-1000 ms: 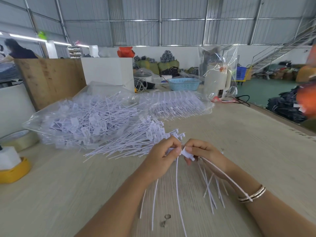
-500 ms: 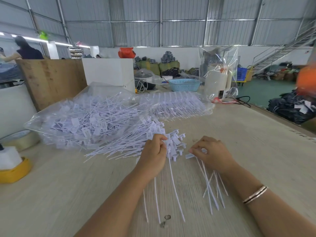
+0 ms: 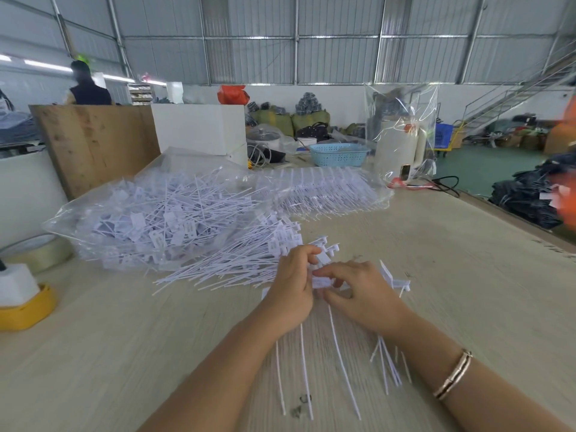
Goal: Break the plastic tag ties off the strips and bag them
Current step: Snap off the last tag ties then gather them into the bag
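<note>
The left hand [image 3: 293, 285] and right hand [image 3: 363, 294] pinch one strip of thin white plastic tag ties [image 3: 322, 280] at table centre. Light, whippy, brittle at the joints: best gripped at the flat heads. The clear plastic bag [image 3: 149, 213] lies at ten o'clock.

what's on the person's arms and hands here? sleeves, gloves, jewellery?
Both forearms are bare: no sleeves in view, no gloves. The left hand and its wrist carry nothing. The right hand is also ungloved; the right wrist wears a bracelet, a gold-toned segmented bangle, seemingly two bands side by side. No rings can be made out.
</note>
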Demonstrator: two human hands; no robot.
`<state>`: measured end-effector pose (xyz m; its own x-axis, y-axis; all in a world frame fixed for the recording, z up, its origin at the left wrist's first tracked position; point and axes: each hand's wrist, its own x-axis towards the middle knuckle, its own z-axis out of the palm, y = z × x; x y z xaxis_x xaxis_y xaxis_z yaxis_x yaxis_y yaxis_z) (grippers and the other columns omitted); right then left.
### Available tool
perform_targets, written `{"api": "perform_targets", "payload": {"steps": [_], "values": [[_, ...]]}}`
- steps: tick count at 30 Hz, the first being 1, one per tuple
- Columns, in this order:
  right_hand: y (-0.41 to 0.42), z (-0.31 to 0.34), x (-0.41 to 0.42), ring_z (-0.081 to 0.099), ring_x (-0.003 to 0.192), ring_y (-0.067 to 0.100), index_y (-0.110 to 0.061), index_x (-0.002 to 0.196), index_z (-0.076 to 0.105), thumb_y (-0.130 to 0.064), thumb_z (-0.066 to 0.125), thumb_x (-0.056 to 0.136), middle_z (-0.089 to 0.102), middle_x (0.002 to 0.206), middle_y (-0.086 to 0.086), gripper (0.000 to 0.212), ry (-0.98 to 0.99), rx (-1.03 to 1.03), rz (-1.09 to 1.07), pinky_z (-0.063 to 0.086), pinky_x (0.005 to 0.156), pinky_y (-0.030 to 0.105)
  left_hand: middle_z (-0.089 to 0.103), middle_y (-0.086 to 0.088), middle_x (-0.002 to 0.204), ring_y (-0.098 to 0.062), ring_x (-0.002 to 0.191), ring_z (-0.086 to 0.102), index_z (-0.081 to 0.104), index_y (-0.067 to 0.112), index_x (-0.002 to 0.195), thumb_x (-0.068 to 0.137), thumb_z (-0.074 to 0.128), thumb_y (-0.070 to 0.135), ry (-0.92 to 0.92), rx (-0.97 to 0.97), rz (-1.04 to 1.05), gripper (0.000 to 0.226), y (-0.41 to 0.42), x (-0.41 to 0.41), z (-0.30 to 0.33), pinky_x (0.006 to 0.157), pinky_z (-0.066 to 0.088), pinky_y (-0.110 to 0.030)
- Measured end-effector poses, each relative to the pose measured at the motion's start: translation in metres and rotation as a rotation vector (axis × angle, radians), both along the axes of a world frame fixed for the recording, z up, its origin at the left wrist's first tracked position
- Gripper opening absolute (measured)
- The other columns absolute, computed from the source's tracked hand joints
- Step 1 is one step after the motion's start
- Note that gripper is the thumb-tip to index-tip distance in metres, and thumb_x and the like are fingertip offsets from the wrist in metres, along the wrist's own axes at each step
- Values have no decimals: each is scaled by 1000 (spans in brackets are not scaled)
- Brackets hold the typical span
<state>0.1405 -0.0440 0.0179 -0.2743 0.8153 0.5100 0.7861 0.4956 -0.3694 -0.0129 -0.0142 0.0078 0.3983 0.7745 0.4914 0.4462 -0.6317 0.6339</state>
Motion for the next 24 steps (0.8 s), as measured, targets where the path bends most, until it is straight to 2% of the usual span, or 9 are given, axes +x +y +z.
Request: {"api": "perform_targets", "payload": {"steps": [2,4,6,7,10,12,16,21,24], "values": [[0,-1,2,60,79,12,-20,103,68,-21,64,80,70,93,-4,24,-9,-51,23,45,84,39,42,5,112,4,101,36,42,18,126,96,36,0,0,14,-3,35,0,1,1,84,27,1],[1,-1,3,55,73,7,-18,100,69,-13,66,78,70,91,-3,22,30,-64,25,46,78,31,50,6,109,-2,100,42,50,18,117,95,42,6,18,51,79,26,3,-1,3,85,33,-7],[1,2,6,50,68,2,-19,95,70,-9,66,78,68,88,-5,20,134,-70,-3,44,72,24,57,11,92,-8,90,49,59,19,105,94,47,15,84,103,190,16,7,-5,4,76,38,-23],[0,4,8,51,67,3,-21,94,69,-9,67,79,67,85,-7,20,200,-75,-18,43,70,20,55,14,81,-8,82,50,60,21,99,95,47,20,112,100,208,14,8,-7,4,70,36,-26],[-2,6,11,51,69,4,-24,91,68,-7,69,79,62,80,-15,21,272,-35,-26,39,64,11,51,11,65,1,60,47,56,28,79,95,47,27,90,-4,139,19,6,-9,4,55,31,-17],[-3,7,9,52,70,4,-22,91,68,-10,70,77,62,81,-14,18,217,-7,-31,40,64,13,49,10,60,4,54,45,48,32,69,95,48,26,51,-35,122,26,5,-8,4,52,31,-14],[-1,5,8,52,67,4,-20,92,67,-27,72,79,64,83,-9,16,130,-3,-84,43,67,23,46,12,58,5,54,45,45,35,68,95,49,26,44,-38,81,30,2,-7,6,53,32,-12],[0,2,10,59,70,18,-21,96,70,-34,67,82,68,83,-7,20,285,-111,-77,49,73,31,45,7,66,-4,60,40,57,15,84,95,50,28,20,17,48,18,3,-7,5,55,29,-16],[1,1,9,61,71,22,-20,92,70,-30,66,84,68,78,-3,13,360,-134,-24,49,73,37,44,7,67,-4,62,39,57,15,85,95,51,26,0,50,32,17,2,-6,6,57,30,-15]]}}
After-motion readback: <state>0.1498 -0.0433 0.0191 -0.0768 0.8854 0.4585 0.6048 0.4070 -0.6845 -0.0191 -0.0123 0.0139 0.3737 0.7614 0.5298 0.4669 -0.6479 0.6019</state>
